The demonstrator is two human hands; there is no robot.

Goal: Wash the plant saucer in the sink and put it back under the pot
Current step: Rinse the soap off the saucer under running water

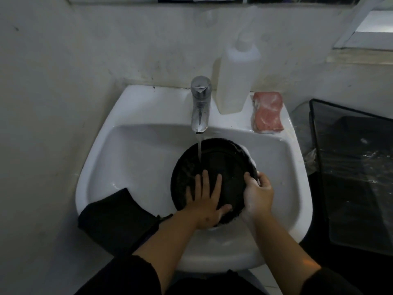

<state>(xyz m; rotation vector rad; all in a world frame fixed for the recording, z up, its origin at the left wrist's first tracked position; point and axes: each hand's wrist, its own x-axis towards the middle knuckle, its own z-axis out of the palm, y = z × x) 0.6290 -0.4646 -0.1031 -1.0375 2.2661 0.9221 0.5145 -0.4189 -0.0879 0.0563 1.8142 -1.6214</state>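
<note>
My left hand (pixel 205 199), fingers spread flat, should scrub the round black plastic saucer (pixel 214 179) under the stream while my right hand (pixel 257 194) grips its rim, tilting it toward the white sink (pixel 136 145) bowl's middle.

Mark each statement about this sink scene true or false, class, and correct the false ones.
1. Water runs from the tap onto the black saucer. True.
2. The left hand grips a sponge. False: it lies flat on the saucer, fingers spread.
3. The right hand holds the saucer's rim. True.
4. The pink sponge lies in the basin. False: it sits on the sink ledge beside the white bottle.
5. A dark cloth hangs over the sink's left edge. True.
</note>
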